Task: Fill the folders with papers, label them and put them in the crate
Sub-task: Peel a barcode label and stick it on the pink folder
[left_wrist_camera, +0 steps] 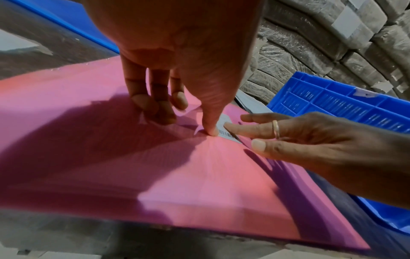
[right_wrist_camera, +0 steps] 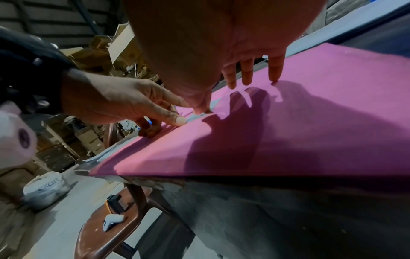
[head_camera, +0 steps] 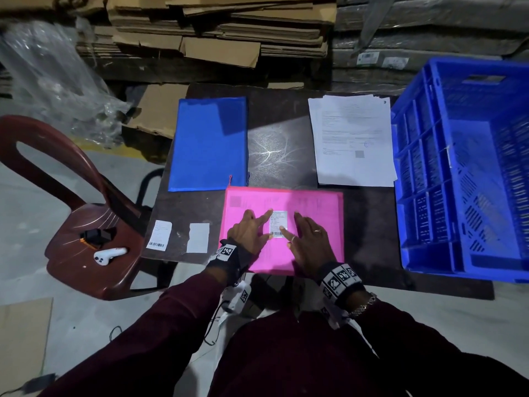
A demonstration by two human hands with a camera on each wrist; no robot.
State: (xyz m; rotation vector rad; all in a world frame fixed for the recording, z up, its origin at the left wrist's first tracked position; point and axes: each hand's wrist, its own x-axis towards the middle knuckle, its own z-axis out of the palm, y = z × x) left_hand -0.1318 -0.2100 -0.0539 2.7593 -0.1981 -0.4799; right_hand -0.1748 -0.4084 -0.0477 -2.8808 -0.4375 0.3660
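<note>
A pink folder [head_camera: 312, 202] lies at the table's near edge with a white barcode label [head_camera: 278, 222] on its middle. My left hand [head_camera: 264, 224] touches the label's left side: the index finger reaches its top corner and the thumb presses near its lower edge. My right hand [head_camera: 297, 227] lies spread on the folder, thumb on the barcode. In the left wrist view the left hand's thumb [left_wrist_camera: 210, 129] presses beside the label [left_wrist_camera: 224, 134], facing the right hand [left_wrist_camera: 288, 133]. A blue folder [head_camera: 209, 144] and a paper stack [head_camera: 352, 141] lie further back. The blue crate [head_camera: 463, 167] stands at the right.
Another barcode label [head_camera: 159, 235] and a blank white slip [head_camera: 198, 238] lie on the table's near left corner. A brown plastic chair [head_camera: 86, 224] stands at the left with a white device [head_camera: 110, 255] on its seat. Flattened cardboard [head_camera: 217, 32] is stacked behind the table.
</note>
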